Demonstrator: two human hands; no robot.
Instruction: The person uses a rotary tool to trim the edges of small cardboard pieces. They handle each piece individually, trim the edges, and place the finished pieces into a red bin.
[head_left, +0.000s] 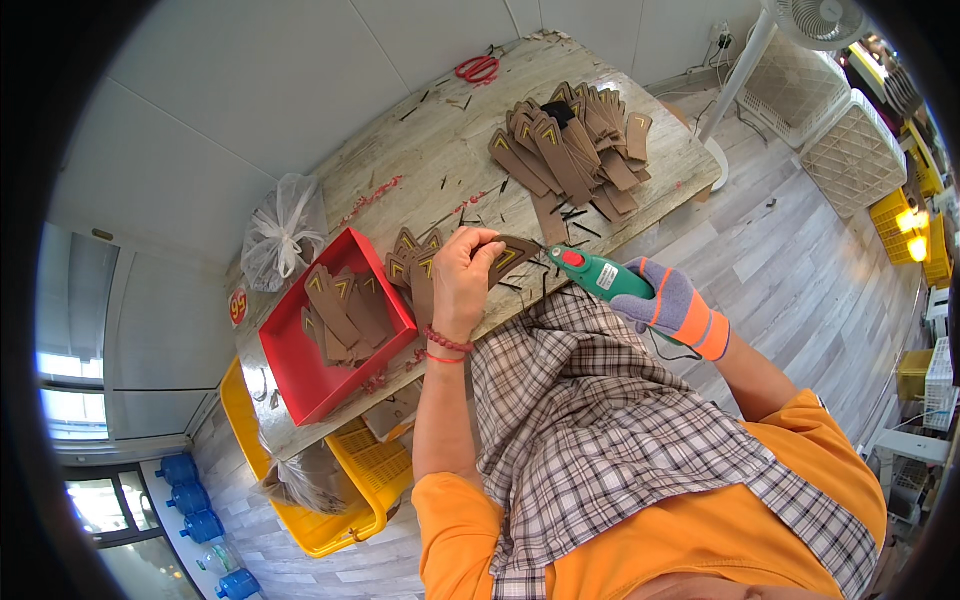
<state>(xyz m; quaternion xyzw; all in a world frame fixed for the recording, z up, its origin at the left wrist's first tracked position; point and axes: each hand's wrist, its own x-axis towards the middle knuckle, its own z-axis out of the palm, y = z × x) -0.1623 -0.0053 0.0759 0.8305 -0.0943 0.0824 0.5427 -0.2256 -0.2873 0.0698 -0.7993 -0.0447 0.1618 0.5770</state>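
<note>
Bare, my left hand pinches a brown strap-like piece with a yellow chevron between thumb and fingers. My right hand, in a grey and orange glove, grips a green corded power tool with a red switch. Its narrow tip is at the pointed end of the piece; whether they touch cannot be told. More such brown pieces lie just left of and behind my left hand. A large heap of brown pieces lies farther back on the table, with a small black item on it. Dark trimmed slivers are scattered around the tool's tip.
An open red box holding several brown pieces stands on the wooden-look table. A tied clear plastic bag is behind it, and red-handled scissors lie at the far edge. A yellow basket stands below the table; a white fan is at right.
</note>
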